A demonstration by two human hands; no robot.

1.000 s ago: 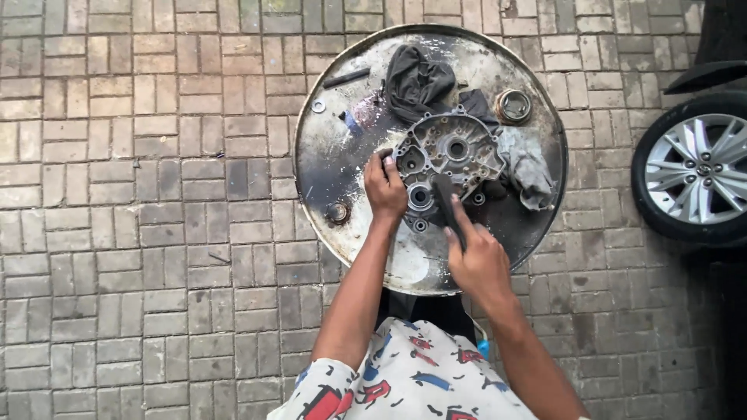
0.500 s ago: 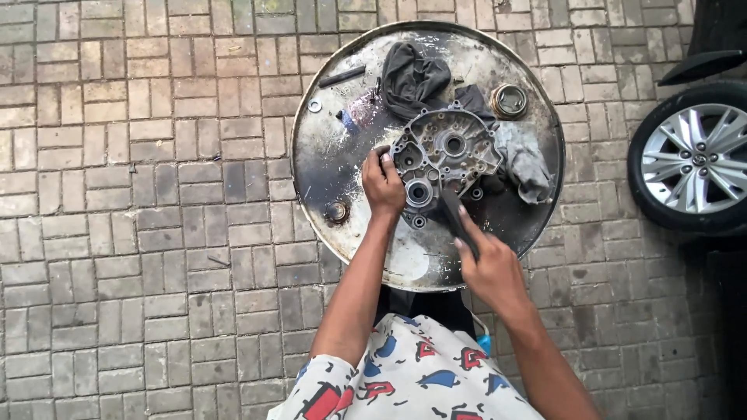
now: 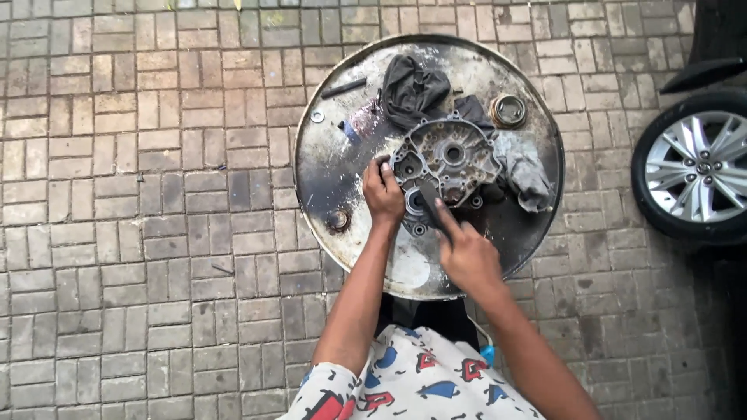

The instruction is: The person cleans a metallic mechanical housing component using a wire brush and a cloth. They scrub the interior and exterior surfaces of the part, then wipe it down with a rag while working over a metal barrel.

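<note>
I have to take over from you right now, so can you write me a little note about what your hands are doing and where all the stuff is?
Left hand: gripping the left edge of the metal engine casing, steadying it.
Right hand: holding a dark flat tool with its tip pressed on the casing's lower part.
The casing lies on a round drum lid, with a dark rag above it, a grey rag to its right and a ring-shaped part near the far edge.
Done: casing is laid out open side up.
Left: the tool work on the casing looks unfinished.
</note>
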